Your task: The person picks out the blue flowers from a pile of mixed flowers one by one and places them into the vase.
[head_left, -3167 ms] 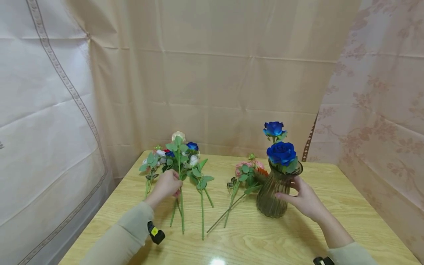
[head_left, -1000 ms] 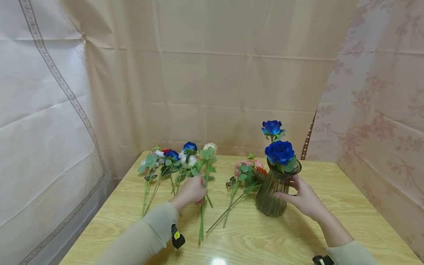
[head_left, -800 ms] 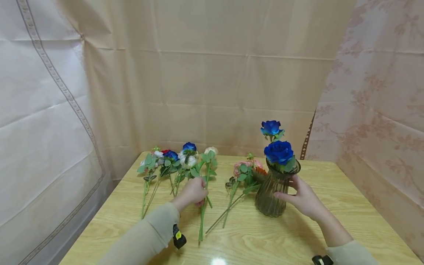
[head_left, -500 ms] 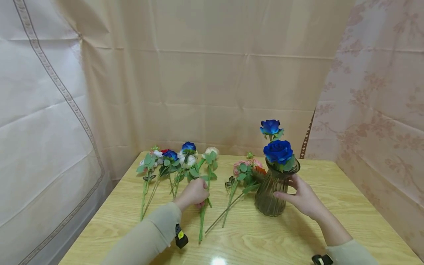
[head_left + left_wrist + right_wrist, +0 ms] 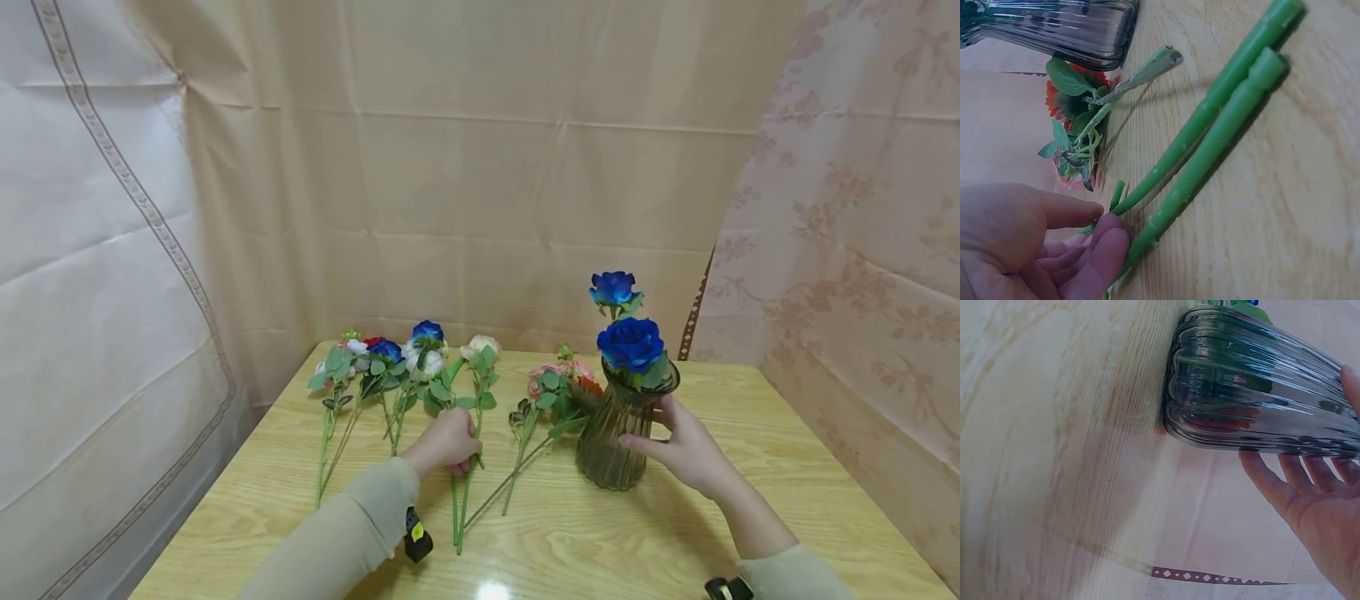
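Note:
My left hand [image 5: 447,442] pinches the green stem of a cream rose [image 5: 482,344] lying at the middle of the table, its bloom toward the far edge. In the left wrist view, thumb and fingertips meet at the two green stems [image 5: 1175,162], which run side by side just over the wood. White roses [image 5: 427,364] lie just left of that hand. On the right, my right hand [image 5: 686,442] grips a ribbed, smoky glass vase [image 5: 609,454], thumb in front and fingers behind. Two blue roses [image 5: 632,343] stand upright in the vase, one higher than the other.
Blue roses [image 5: 386,350] and small mixed blooms lie at the far left of the wooden table [image 5: 570,550]. Pink flowers [image 5: 551,381] and an orange flower [image 5: 588,386] lie close left of the vase, stems toward the front. A beige curtain [image 5: 465,183] hangs behind.
The left hand has carried the cream rose rightward from the left-hand group and lowered it, shifting slightly right again in the last half second. The right hand stays on the vase.

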Motion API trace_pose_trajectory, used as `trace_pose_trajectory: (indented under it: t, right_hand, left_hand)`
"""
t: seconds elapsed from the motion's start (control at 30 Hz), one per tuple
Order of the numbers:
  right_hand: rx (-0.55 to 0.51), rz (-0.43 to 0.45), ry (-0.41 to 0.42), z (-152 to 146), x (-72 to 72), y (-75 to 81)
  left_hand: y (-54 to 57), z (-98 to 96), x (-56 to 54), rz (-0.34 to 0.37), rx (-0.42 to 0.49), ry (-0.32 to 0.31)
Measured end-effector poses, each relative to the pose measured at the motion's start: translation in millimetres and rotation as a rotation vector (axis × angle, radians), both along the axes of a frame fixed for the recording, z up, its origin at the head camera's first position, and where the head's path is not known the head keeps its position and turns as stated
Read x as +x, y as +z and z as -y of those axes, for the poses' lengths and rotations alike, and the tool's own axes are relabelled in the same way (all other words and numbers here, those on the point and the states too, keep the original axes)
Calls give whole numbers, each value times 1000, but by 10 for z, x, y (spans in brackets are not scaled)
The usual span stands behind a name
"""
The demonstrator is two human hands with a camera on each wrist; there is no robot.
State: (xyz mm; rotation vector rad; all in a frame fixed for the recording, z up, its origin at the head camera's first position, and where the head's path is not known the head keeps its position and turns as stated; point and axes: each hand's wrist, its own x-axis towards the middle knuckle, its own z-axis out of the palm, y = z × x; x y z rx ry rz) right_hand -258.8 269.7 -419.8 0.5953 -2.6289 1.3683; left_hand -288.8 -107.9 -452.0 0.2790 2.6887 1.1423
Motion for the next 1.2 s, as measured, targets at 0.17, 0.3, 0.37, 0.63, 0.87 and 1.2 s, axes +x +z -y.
trace_pose_trajectory:
  t: [0.17, 0.3, 0.37, 0.63, 0.87, 1.2]
  right_hand:
    - [-2, 4, -2, 1, 8, 3]
    - [-5, 12, -2, 1, 13, 4]
    - [-5, 15, -5, 1, 14, 4]
    - [-5, 20, -6, -8, 21, 2]
    - [-7, 16, -2, -5, 21, 3]
    - [7, 18, -7, -8, 18, 10]
  left_hand:
    - [32, 15, 18, 0, 11, 9]
    - [79, 57, 26, -22, -12, 24]
    - [112, 81, 32, -41, -26, 24]
    - [273, 149, 71, -74, -13, 28]
    - [419, 201, 98, -133, 6, 54]
    - [653, 288, 188, -269, 31, 102]
